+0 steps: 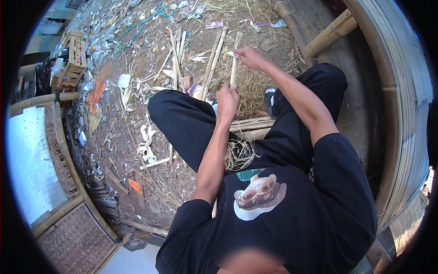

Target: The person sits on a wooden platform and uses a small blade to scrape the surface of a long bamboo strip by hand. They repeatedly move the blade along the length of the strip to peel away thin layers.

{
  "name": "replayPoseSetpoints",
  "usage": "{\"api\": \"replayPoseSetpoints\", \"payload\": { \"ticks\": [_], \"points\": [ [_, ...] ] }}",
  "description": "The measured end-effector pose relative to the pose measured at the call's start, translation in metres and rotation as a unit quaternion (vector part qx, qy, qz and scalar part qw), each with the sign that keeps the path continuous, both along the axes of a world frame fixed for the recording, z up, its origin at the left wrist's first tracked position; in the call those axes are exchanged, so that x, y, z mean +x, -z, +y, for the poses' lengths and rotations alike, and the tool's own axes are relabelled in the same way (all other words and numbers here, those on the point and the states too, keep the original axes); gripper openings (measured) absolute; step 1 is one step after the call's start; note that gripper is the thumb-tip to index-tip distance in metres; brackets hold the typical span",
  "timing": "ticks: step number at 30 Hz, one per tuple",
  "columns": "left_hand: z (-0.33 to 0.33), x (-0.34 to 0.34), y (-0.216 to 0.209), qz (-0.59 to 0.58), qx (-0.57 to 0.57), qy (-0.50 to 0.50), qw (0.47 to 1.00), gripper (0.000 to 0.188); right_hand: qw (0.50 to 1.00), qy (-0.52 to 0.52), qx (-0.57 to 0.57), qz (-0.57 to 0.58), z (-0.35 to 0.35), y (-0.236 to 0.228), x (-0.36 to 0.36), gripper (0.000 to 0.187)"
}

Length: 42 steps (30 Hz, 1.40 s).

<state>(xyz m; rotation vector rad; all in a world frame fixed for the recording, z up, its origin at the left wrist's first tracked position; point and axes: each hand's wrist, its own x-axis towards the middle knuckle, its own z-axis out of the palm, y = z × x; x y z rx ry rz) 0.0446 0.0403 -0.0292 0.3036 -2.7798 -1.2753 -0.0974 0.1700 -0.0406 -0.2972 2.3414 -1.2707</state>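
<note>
Gripping the bamboo strip (234,68) near its lower end, your left hand (227,99) is holding it upright; your right hand (248,57) is pressing a small blade (232,54) against it higher up.

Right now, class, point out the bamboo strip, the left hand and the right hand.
bamboo strip (234,68): head view, on its mid-length between the hands.
left hand (227,100): head view, on its back.
right hand (248,58): head view, on its knuckles.

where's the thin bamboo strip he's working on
In the head view, the thin pale bamboo strip stands upright at top centre, left hand gripping its lower part, right hand at its top.
</note>
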Motion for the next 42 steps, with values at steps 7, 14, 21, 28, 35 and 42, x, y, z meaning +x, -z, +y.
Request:
{"api": "replayPoseSetpoints", "payload": {
  "ticks": [7, 14, 21, 28, 35, 42],
  "points": [
    [-0.001, -0.008, -0.004, -0.056, -0.014, -0.01, 0.998, 0.024, 0.999, -0.039, -0.01, 0.027, -0.011, 0.021, 0.012, 0.029],
    [-0.009, -0.011, -0.007, -0.053, -0.024, -0.026, 0.998, 0.026, 0.986, -0.114, -0.046, 0.112, -0.02, 0.015, 0.013, 0.028],
    [-0.013, -0.01, 0.003, -0.002, -0.034, -0.031, 0.999, 0.024, 0.989, -0.128, -0.033, 0.072, -0.021, 0.012, 0.007, 0.028],
    [-0.032, -0.003, -0.006, -0.262, 0.362, 0.055, 0.893, 0.027, 0.981, -0.12, 0.041, 0.147, -0.015, 0.018, 0.004, 0.032],
    [-0.038, 0.003, -0.019, -0.261, 0.446, 0.072, 0.853, 0.036, 0.979, 0.009, -0.147, -0.141, -0.023, 0.002, 0.011, 0.026],
    [-0.034, 0.015, -0.035, -0.318, 0.482, 0.091, 0.811, 0.02, 0.973, 0.101, -0.203, -0.037, -0.008, 0.006, -0.024, 0.026]
  ]
}}
